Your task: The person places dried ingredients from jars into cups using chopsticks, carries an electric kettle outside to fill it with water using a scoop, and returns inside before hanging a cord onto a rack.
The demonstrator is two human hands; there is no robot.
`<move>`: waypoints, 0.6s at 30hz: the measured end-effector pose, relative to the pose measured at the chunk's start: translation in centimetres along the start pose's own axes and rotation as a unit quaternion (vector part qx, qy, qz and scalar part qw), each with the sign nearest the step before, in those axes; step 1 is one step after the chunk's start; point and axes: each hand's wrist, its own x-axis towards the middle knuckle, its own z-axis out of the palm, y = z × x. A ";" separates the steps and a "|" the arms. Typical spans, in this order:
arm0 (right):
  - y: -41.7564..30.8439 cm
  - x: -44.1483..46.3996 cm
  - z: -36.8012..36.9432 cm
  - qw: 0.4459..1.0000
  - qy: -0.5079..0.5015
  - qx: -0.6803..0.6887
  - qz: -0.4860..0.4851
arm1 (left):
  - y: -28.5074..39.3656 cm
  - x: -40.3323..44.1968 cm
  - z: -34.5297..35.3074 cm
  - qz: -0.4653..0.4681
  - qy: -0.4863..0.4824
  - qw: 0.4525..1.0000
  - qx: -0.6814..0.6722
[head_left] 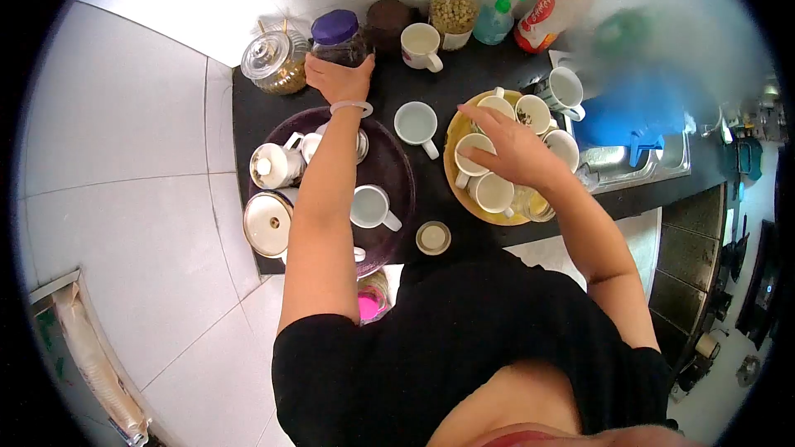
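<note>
My left hand (341, 83) is wrapped around the near side of a dark glass jar (344, 51) with a purple lid, which stands at the back of the black counter. My right hand (515, 147) is over a round yellow tray (452, 167) crowded with several white mugs. Its fingers are stretched out with the thumb apart, close above a mug (474, 151); whether it touches the rim I cannot tell. Below my left forearm lies a dark purple round tray (396, 165) with a white teapot (273, 165), a lidded white pot (267, 225) and a white mug (370, 207).
A ribbed glass jar (277, 62), a white mug (421, 45), a jar of pale nuggets (453, 18) and a green pump bottle (495, 21) line the wall. Another mug (416, 124) stands between the trays. At right, a blue basin (638, 112) sits at the metal sink (675, 157).
</note>
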 end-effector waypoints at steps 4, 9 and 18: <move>1.5 -2.2 -0.1 1.000 0.014 -0.013 0.012 | -1.1 0.1 2.6 -0.034 0.029 0.998 0.040; 1.7 -3.7 0.3 0.998 0.005 -0.008 0.063 | -1.5 0.9 4.8 -0.027 0.035 0.995 0.091; 2.0 -3.6 1.1 0.994 -0.048 -0.022 0.093 | -0.4 1.8 1.4 -0.020 0.009 0.995 0.099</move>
